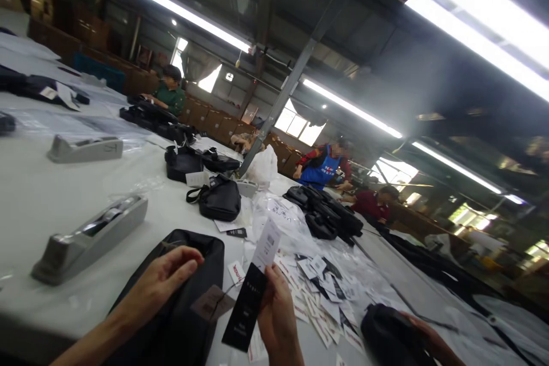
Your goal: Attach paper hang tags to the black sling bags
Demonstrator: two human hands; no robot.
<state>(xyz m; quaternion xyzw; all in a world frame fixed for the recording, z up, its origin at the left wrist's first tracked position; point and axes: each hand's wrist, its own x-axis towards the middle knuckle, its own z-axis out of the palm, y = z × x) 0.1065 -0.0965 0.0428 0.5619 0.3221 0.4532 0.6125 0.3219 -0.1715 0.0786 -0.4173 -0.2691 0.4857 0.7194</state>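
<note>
A black bag [191, 303] lies on the white table near the front edge. Above it is my left hand [165, 277], its fingers curled and the thumb close to the fingertips; anything pinched there is too small to make out. My right hand [277, 309] grips a black tag [245, 309] and a white tag [266, 246], held upright beside the bag. A brownish tag [212, 303] on a thin cord hangs over the bag's right side. Loose tags [321, 291] lie heaped right of my right hand.
Two grey tape dispensers [92, 237] stand at the left. Beyond are a small black bag [220, 200], clear plastic bags [281, 220] and a pile of black bags [323, 211]. At lower right another person's hand [429, 334] touches a black bag. People work farther back.
</note>
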